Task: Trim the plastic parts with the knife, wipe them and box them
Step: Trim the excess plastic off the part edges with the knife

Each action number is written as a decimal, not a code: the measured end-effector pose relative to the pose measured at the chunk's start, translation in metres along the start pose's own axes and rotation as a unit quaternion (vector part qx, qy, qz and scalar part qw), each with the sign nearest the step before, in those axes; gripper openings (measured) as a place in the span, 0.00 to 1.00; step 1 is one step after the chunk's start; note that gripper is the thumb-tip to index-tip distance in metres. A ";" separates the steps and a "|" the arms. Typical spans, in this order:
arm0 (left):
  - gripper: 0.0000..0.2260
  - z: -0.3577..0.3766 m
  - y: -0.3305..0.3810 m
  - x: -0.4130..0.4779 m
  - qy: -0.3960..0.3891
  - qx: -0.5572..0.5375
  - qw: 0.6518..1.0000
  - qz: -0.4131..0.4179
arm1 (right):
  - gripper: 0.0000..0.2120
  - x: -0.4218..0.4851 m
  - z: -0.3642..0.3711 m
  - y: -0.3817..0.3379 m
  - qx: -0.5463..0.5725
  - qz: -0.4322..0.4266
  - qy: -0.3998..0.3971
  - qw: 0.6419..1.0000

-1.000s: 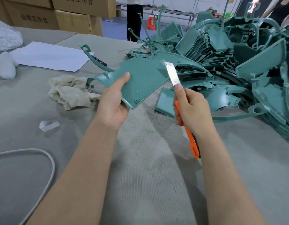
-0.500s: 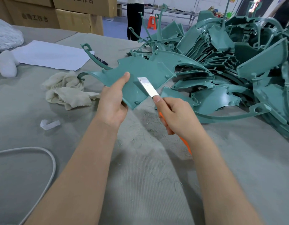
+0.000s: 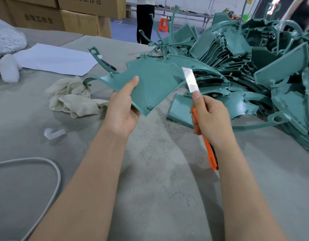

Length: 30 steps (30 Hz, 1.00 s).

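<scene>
My left hand [image 3: 123, 110] grips a flat teal plastic part [image 3: 153, 82] by its near left edge, thumb on top, and holds it above the grey table [image 3: 150, 188]. My right hand [image 3: 211, 117] grips an orange utility knife [image 3: 208, 146]. Its long steel blade [image 3: 190, 80] points up and away, beside the part's right edge. A crumpled cream cloth [image 3: 75, 98] lies on the table left of the part. A big heap of teal plastic parts [image 3: 245, 75] fills the right side.
A white paper sheet [image 3: 58, 60] and white foam wrap [image 3: 7, 39] lie at the far left, with cardboard boxes [image 3: 63, 13] behind. A white cord [image 3: 46, 171] loops at the near left. A small white scrap [image 3: 53, 133] lies near the cloth. A person stands beyond the table.
The blade has slid from the part's near edge up along its right edge, away from me. My left hand keeps the part in nearly the same place.
</scene>
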<state>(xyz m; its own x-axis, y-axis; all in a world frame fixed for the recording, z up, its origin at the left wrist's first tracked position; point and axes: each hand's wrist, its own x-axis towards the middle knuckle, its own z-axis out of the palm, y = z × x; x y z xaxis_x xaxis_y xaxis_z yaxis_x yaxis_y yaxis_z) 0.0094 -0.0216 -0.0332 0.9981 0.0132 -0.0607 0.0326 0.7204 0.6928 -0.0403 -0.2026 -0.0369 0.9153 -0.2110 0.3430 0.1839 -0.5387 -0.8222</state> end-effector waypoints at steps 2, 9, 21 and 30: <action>0.10 0.001 -0.001 0.000 0.001 -0.001 1.000 0.000 | 0.25 0.001 0.001 0.001 -0.007 -0.004 0.009 1.000; 0.13 0.004 0.002 -0.003 0.014 -0.008 1.000 -0.005 | 0.26 -0.003 0.009 -0.002 -0.042 -0.041 -0.036 0.998; 0.14 0.005 0.004 -0.004 0.038 0.006 0.999 -0.013 | 0.24 -0.006 0.008 -0.007 -0.010 -0.009 -0.099 0.995; 0.08 -0.002 0.002 0.001 0.038 0.000 0.999 -0.014 | 0.23 -0.015 0.014 -0.009 -0.047 -0.018 -0.286 0.957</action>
<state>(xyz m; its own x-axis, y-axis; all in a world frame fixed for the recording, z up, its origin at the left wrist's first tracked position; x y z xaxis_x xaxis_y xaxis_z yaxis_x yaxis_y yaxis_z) 0.0108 -0.0193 -0.0332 0.9899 0.0455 -0.1345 0.0607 0.7206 0.6907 -0.0508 -0.1829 -0.0412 0.9601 0.2764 0.0430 0.2106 -0.6132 -0.7614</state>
